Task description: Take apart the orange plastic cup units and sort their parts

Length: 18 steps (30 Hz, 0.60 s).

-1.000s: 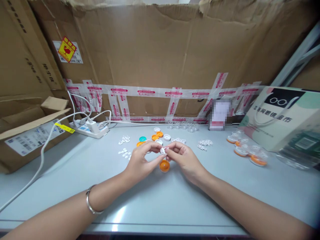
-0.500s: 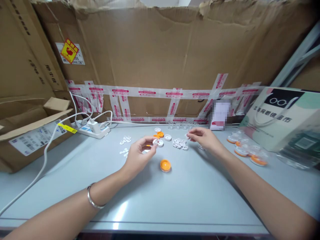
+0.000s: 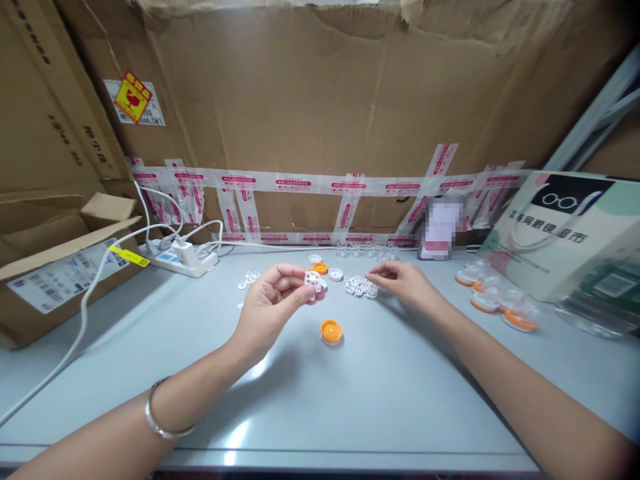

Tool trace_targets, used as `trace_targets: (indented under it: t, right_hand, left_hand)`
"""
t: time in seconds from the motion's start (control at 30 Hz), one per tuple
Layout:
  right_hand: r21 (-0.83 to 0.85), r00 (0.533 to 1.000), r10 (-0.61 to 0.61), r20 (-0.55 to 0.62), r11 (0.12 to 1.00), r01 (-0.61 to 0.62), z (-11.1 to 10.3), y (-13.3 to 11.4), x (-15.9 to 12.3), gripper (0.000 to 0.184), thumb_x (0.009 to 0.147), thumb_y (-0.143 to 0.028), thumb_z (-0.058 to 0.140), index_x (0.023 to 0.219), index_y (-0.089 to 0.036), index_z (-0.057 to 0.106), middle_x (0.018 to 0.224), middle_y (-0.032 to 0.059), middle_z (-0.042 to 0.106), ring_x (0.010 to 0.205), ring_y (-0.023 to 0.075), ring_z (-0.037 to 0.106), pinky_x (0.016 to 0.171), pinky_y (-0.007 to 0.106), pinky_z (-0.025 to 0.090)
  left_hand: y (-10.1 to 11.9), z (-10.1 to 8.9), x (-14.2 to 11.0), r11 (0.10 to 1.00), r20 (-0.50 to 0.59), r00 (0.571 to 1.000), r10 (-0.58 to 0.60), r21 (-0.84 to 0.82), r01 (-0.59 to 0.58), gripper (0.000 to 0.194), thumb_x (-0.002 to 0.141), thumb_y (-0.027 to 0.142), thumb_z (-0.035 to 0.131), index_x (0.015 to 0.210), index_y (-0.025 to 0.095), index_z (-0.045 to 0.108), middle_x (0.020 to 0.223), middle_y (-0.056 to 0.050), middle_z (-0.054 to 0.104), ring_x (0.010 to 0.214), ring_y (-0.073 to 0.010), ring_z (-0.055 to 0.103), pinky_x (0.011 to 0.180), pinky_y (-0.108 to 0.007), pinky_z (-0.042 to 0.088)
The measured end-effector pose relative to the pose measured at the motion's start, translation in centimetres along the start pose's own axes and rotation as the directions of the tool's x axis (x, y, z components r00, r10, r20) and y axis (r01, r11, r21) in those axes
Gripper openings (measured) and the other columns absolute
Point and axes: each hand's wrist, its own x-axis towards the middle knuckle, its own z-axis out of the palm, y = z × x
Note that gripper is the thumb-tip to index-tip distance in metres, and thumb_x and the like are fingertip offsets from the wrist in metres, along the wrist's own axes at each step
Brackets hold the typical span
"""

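Note:
My left hand [image 3: 277,307] pinches a small white plastic piece with holes [image 3: 313,279] between thumb and fingertips, raised above the table. My right hand [image 3: 403,281] has its thumb and fingers pressed together at the right edge of a pile of white openwork pieces [image 3: 360,287]; whatever is between the fingertips is too small to make out. In front of both hands, an orange round part in a clear cup [image 3: 331,332] sits on the table. Behind the left hand lie an orange ring-shaped part [image 3: 320,268] and white round caps [image 3: 335,274].
Small white pieces [image 3: 249,279] lie left of my left hand. Clear cups [image 3: 367,251] line the back, beside a phone [image 3: 440,227]. Clear-and-orange assemblies [image 3: 519,320] stand right, by a paper bag [image 3: 550,233]. A power strip [image 3: 187,260] and open carton [image 3: 65,260] are left.
The white piece in my left hand has turned, so its holed face now shows. My right hand has shifted slightly left and down, onto the pile's edge.

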Motion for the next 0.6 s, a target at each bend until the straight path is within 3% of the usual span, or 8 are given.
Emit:
trace_targets:
  t: [0.1,0.23,0.33,0.4,0.5,0.6]
  right_hand:
    - [0.295,0.995,-0.067,0.076,0.955,0.042,0.6,-3.1,-2.0,0.029,0.071,-0.044,0.06,0.076,-0.015,0.064,0.072,0.0047,0.065,0.068,0.0153,0.058,0.064,0.027,0.043]
    - [0.642,0.952,-0.209,0.223,0.767,0.018,2.0,-6.1,-4.5,0.027,0.074,-0.043,0.059,0.085,-0.019,0.064,0.077,0.0021,0.065,0.072,0.0128,0.059,0.071,0.027,0.046]
    - [0.709,0.922,-0.216,0.322,0.701,-0.084,2.8,-6.6,-5.4,0.028,0.07,-0.038,0.065,0.09,-0.019,0.063,0.082,0.0025,0.066,0.076,0.0138,0.061,0.073,0.029,0.047]
    - [0.694,0.921,-0.175,0.348,0.708,-0.128,3.2,-6.5,-5.5,0.026,0.068,-0.037,0.067,0.085,-0.018,0.063,0.08,0.0029,0.066,0.075,0.0141,0.061,0.072,0.029,0.048]
    - [0.692,0.944,-0.102,0.314,0.706,-0.154,3.8,-6.4,-5.6,0.023,0.066,-0.037,0.068,0.074,-0.017,0.062,0.073,0.0013,0.065,0.07,0.0127,0.06,0.07,0.028,0.047]
    - [0.746,0.962,-0.048,0.269,0.642,-0.176,4.5,-6.6,-5.7,0.023,0.065,-0.037,0.069,0.068,-0.016,0.058,0.067,-0.0008,0.062,0.066,0.0109,0.059,0.068,0.026,0.047]
  left_hand:
    - [0.0,0.1,-0.1,0.998,0.026,0.999,-0.036,0.044,0.035,0.012,0.074,0.022,0.066,0.083,0.017,0.06,0.077,0.0,0.067,0.07,-0.011,0.064,0.068,-0.022,0.052]
    - [-0.3,0.2,0.0,0.989,0.038,0.995,-0.091,0.118,0.086,0.013,0.071,0.022,0.067,0.082,0.016,0.065,0.074,0.0,0.067,0.07,-0.0107,0.063,0.07,-0.023,0.052]
    - [-0.5,0.2,0.2,0.973,0.058,0.99,-0.132,0.2,0.118,0.012,0.071,0.024,0.067,0.079,0.015,0.065,0.077,-0.002,0.068,0.072,-0.0133,0.063,0.07,-0.026,0.052]
    - [-0.7,0.1,0.3,0.934,0.062,0.995,-0.079,0.354,0.052,0.011,0.073,0.026,0.065,0.077,0.016,0.065,0.078,-0.003,0.068,0.073,-0.0145,0.063,0.071,-0.028,0.052]
    - [-1.1,-0.2,0.2,0.73,0.158,0.972,0.176,0.642,-0.236,0.009,0.077,0.023,0.06,0.082,0.019,0.067,0.082,-0.003,0.066,0.078,-0.0146,0.061,0.074,-0.029,0.049]
    - [-1.7,-0.7,0.0,0.42,0.357,0.859,0.367,0.761,-0.495,0.018,0.079,0.022,0.059,0.096,0.019,0.064,0.089,-0.005,0.064,0.083,-0.0161,0.059,0.075,-0.032,0.048]
